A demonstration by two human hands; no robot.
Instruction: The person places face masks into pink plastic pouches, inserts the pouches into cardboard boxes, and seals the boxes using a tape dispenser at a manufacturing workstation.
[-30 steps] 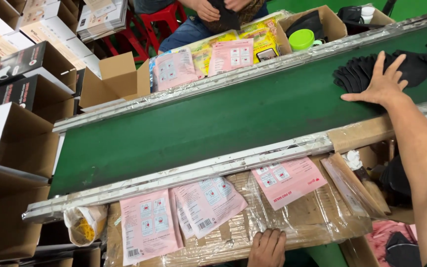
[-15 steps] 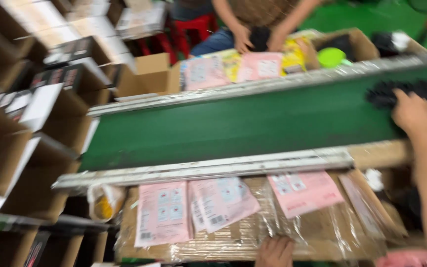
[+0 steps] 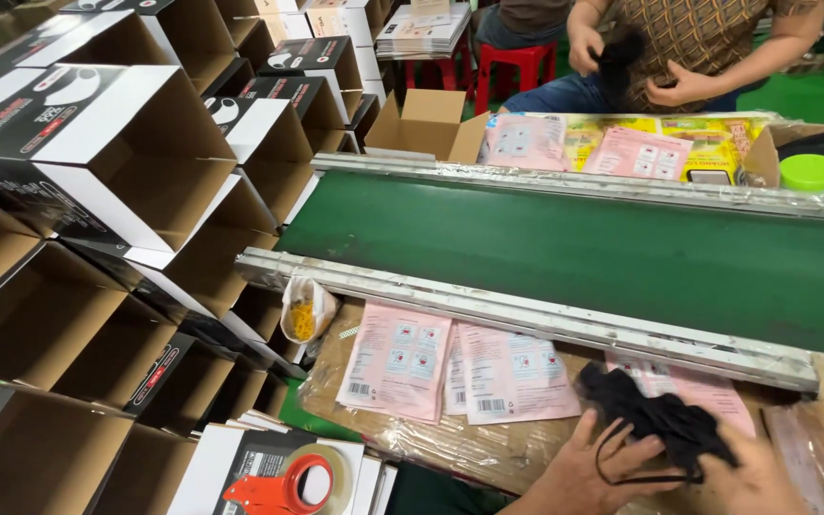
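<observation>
A: What do the two hands have between them?

B: A bunch of black masks [image 3: 655,424] with thin ear loops. The left hand [image 3: 588,467] has its fingers curled up against the underside of the bunch, one loop hanging across them. The right hand [image 3: 751,472] closes over the right end of the same bunch, so both hands hold it at once.

A: Where is that, compared with the belt?

B: Just on the near side of the green conveyor belt [image 3: 565,248], past its metal rail [image 3: 526,315], above a cardboard surface wrapped in clear plastic [image 3: 412,434]. The bunch partly covers one pink packet [image 3: 708,391].

A: More packets about?

B: Yes, two pink packets [image 3: 398,362] lie flat side by side to the left of the hands, overlapping slightly at their edges. Left of them, a small clear bag with yellow contents [image 3: 302,315] hangs near the end of the rail.

A: And the far left?

B: Stacks of open cardboard boxes [image 3: 145,181], black and white outside, brown inside. At the bottom edge sits a red tape dispenser [image 3: 283,486] on white sheets.

A: Anyone else?

B: A seated person across the belt holds something black in both hands [image 3: 622,67]. Pink and yellow packets [image 3: 622,148] lie before them, with a green lid [image 3: 810,172] in a box to the right
</observation>
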